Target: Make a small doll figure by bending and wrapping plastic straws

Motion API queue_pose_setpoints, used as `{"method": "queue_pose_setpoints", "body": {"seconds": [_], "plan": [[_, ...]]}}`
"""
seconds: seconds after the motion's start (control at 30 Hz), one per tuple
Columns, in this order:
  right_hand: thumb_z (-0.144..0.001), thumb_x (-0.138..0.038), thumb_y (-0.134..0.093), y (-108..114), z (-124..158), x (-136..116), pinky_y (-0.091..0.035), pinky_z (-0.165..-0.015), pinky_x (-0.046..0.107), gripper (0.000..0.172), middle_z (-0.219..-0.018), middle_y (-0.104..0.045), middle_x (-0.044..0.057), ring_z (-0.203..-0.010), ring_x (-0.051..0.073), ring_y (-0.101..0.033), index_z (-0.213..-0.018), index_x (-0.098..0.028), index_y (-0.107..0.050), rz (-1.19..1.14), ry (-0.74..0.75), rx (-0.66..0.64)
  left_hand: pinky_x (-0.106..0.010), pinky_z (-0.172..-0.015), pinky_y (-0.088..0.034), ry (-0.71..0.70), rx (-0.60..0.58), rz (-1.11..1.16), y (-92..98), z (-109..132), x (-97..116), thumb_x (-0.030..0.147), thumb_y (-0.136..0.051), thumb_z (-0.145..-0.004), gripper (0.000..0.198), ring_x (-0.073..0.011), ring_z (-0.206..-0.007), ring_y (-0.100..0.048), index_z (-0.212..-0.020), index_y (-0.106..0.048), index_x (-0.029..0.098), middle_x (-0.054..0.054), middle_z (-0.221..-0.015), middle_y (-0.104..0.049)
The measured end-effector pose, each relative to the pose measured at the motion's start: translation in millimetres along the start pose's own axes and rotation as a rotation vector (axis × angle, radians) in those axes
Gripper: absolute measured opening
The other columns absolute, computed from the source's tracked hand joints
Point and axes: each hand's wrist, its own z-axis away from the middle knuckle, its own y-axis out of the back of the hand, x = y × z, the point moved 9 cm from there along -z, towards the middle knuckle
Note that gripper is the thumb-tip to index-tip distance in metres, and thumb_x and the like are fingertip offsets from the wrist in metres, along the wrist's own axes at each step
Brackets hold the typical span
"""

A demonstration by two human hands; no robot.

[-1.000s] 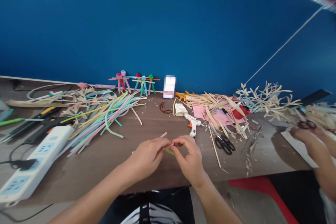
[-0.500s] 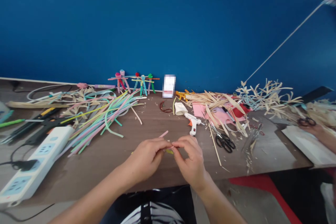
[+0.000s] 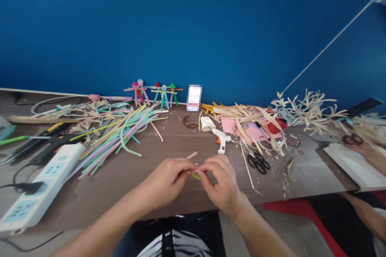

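Note:
Over the front of the table, my left hand (image 3: 171, 176) and my right hand (image 3: 221, 180) meet fingertip to fingertip, both pinched closed. Between them is a short pipe cleaner; a yellow piece (image 3: 196, 176) shows below the fingertips, and a pink end (image 3: 192, 155) sticks out above my left fingers. The fingers hide most of it. Ahead of my right hand lies a white glue gun (image 3: 223, 141), and black-handled scissors (image 3: 258, 162) are to its right. Small pipe cleaner figures (image 3: 164, 95) stand against the wall.
On the left lie a bundle of pastel pipe cleaners (image 3: 120, 136), a dark glue gun (image 3: 54, 146) and a white power strip (image 3: 45, 186). Pale dried strips (image 3: 238, 114) spread at the back right. Another person's hand (image 3: 366, 150) is by scissors (image 3: 352, 139) at far right.
My fingertips have shifted slightly, and more of the yellow piece shows between them. At far right, another arm of the other person has come into view below the table edge.

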Motion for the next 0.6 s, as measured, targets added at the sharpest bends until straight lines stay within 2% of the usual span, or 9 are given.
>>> {"method": "queue_pose_setpoints", "body": {"seconds": [0.3,0.37,0.47,0.6], "plan": [[-0.08,-0.016,-0.048,-2,-3,-1,-0.039,-0.069,0.032,0.009,-0.073,-0.056,0.004,-0.074,0.016,-0.05,-0.075,-0.019,-0.055,-0.033,-0.036,-0.092,-0.021,-0.067,-0.039,0.04,-0.028,-0.034,0.7,-1,0,0.011,-0.036,-0.078,0.028,-0.0123,-0.068,-0.055,-0.083,-0.063,0.018,-0.001,-0.073,-0.062],[-0.079,-0.019,-0.052,1,-4,3,-0.04,-0.07,0.031,0.005,-0.075,-0.057,0.004,-0.075,0.016,-0.051,-0.08,-0.019,-0.057,-0.086,-0.081,-0.076,-0.02,-0.064,-0.038,0.075,-0.041,0.024,0.5,-1,-4,0.013,-0.036,-0.078,0.027,-0.0117,-0.065,-0.053,-0.082,-0.062,0.017,0.0,-0.07,-0.061],[-0.077,-0.023,-0.055,4,-7,9,-0.042,-0.07,0.031,0.013,-0.077,-0.057,0.004,-0.075,0.016,-0.053,-0.089,-0.019,-0.058,-0.178,-0.133,-0.07,-0.019,-0.059,-0.037,0.135,-0.078,0.149,-1.4,-1,-13,0.016,-0.037,-0.078,0.024,-0.0108,-0.061,-0.048,-0.079,-0.06,0.016,0.002,-0.064,-0.056],[-0.077,-0.024,-0.055,3,-11,8,-0.042,-0.069,0.03,0.012,-0.077,-0.058,0.003,-0.073,0.015,-0.054,-0.087,-0.021,-0.061,-0.25,-0.103,-0.11,-0.018,-0.057,-0.034,0.176,-0.134,0.248,-4.4,-1,-16,0.02,-0.037,-0.078,0.02,-0.0097,-0.06,-0.044,-0.073,-0.057,0.015,0.004,-0.059,-0.048]]}}
